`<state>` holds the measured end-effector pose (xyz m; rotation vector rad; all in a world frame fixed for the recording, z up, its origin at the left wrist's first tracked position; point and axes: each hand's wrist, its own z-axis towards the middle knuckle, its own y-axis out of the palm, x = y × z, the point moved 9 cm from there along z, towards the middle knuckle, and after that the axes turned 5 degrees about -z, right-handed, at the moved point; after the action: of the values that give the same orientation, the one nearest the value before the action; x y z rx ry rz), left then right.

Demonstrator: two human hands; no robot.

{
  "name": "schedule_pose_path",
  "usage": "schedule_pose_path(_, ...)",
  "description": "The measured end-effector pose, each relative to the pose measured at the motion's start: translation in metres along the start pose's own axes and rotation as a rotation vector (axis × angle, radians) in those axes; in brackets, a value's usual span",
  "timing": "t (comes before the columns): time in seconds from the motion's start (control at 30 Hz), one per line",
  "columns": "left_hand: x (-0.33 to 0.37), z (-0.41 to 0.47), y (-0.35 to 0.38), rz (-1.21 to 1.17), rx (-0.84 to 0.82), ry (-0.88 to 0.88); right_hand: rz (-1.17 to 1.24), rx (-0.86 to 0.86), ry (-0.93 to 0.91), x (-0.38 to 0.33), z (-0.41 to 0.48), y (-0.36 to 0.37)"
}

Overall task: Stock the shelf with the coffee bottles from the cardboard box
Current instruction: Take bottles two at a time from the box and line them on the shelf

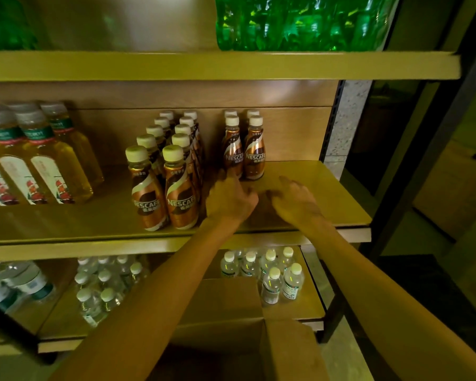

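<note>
Over the middle shelf, both hands are hovering, each grip released and holding nothing. The left hand is reaching to the base of four coffee bottles; blur is hiding whether it is touching them. The right hand is spreading palm-down just beside it. A larger block of coffee bottles is standing further left. The cardboard box is sitting open below the forearms.
</note>
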<state>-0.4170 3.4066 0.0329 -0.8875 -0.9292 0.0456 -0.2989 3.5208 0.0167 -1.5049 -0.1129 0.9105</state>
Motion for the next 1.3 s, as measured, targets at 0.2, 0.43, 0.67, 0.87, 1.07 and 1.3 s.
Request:
schedule_pose_path(0.2,-0.001,-0.069,-0.018,0.085,-0.010,0.098,-0.018,0.052,-0.072,0.001,-0.085,-0.019)
schedule_pose_path(0.43,-0.045,-0.161,-0.017,0.085,-0.046,0.142,0.073,0.132,-0.141,0.015,-0.160,0.021)
schedule_pose_path(0.67,-0.140,-0.221,0.041,0.128,-0.312,-0.018,0.067,-0.010,-0.097,0.031,-0.207,0.122)
schedule_pose_path(0.87,-0.218,-0.260,0.104,0.171,-0.681,-0.160,0.420,-0.346,0.442,0.076,-0.264,0.232)
schedule_pose_path(1.07,-0.254,-0.274,0.163,0.166,-1.048,-0.150,0.941,-0.429,1.139,0.076,-0.343,0.294)
schedule_pose_path(1.3,-0.263,-0.284,0.228,0.210,-1.357,-0.077,1.201,-0.182,1.640,0.076,-0.375,0.358)
